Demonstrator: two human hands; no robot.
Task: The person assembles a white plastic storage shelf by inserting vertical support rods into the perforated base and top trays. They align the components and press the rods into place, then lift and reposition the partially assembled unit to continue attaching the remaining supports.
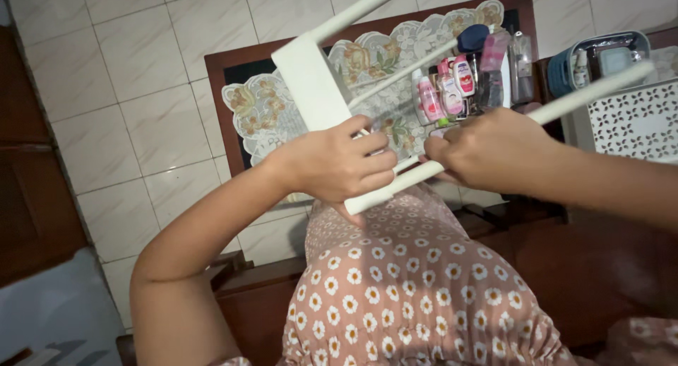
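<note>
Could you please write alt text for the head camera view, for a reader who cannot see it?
A person's left hand and right hand grip a white frame of flat panel and thin rods, held above a lap in a pink daisy-print dress. Behind stands a dark wooden table with a floral lace cloth and pink bottles, on a pale tiled floor.
</note>
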